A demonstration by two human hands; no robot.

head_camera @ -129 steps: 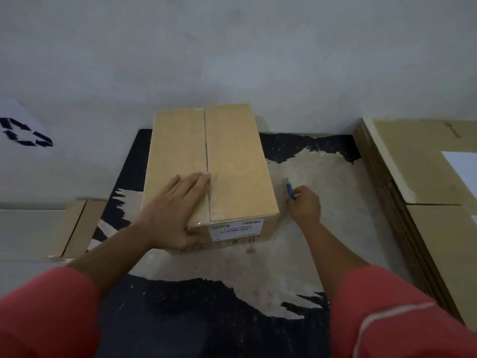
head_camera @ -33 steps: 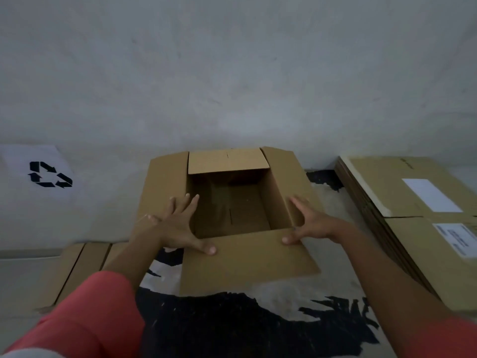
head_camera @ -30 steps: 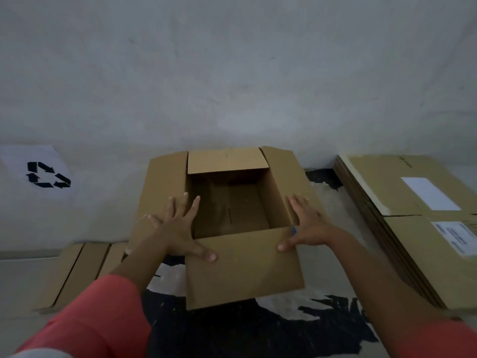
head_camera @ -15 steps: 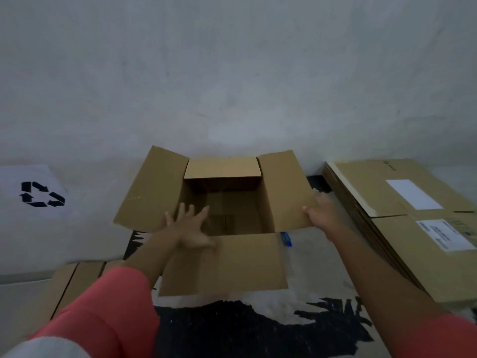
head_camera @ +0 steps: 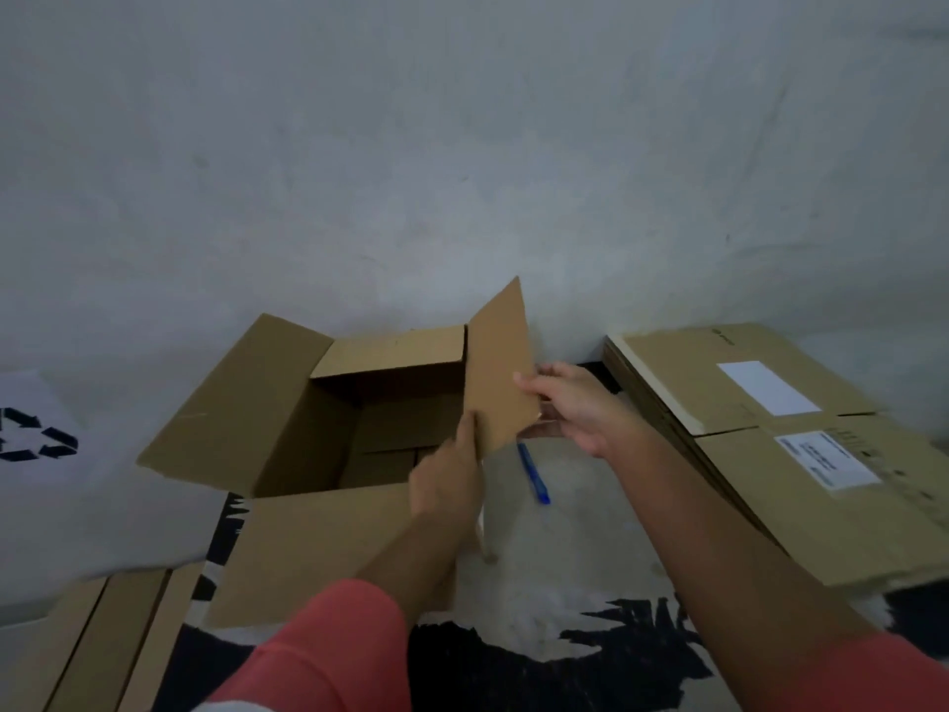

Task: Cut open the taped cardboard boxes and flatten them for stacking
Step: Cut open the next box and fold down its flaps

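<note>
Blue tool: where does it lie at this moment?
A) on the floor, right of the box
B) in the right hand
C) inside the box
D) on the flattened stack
A: the blue tool lies on the floor just right of the box, in neither hand; the left hand and right hand both hold the flap.

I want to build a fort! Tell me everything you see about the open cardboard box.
The cardboard box is plain brown, top open, standing by the grey wall. Three flaps are folded open; the right flap stands upright, gripped by the left hand and the right hand. Its inside is dark.
</note>
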